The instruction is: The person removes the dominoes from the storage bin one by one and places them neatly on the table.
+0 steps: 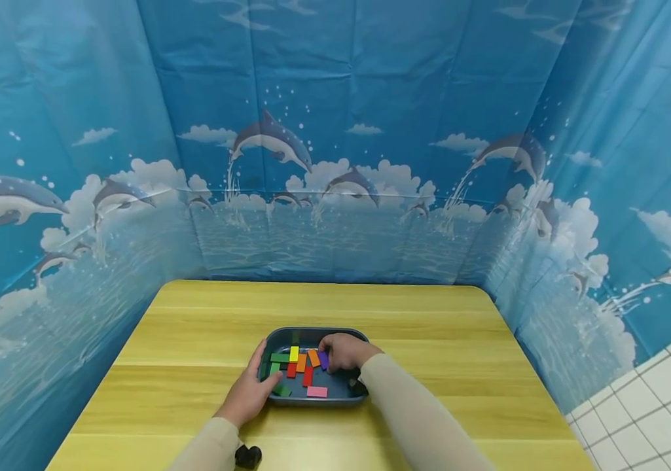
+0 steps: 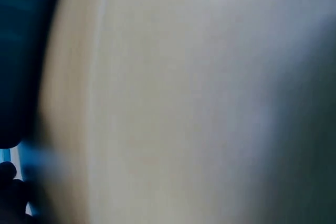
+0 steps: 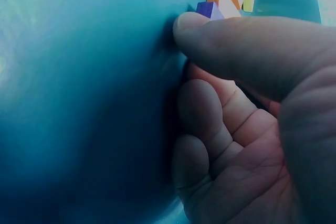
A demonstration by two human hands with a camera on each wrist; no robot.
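A dark blue-grey tray [image 1: 335, 401] holds several flat coloured blocks. At its left end my left hand [image 1: 247, 396] grips the wall, thumb over the rim and fingers along the outside. Inside, toward the right, my right hand [image 1: 347, 352] pinches a purple block [image 1: 323, 360]. In the right wrist view, the thumb of my right hand [image 3: 236, 114] covers part of the purple block [image 3: 208, 10], and the index fingertip is hidden. Left of it lie orange [image 1: 313, 358], yellow [image 1: 294, 354], red [image 1: 308, 376] and green blocks [image 1: 280, 358], with a pink one [image 1: 317, 392] near the front wall.
The tray stands on a yellow wood-grain table [image 1: 429, 327]. Behind and beside the table hangs a blue dolphin-print curtain [image 1: 323, 235]. A small black object [image 1: 248, 456] shows by the left sleeve. The left wrist view is mostly a blurred, pale surface [image 2: 157, 98].
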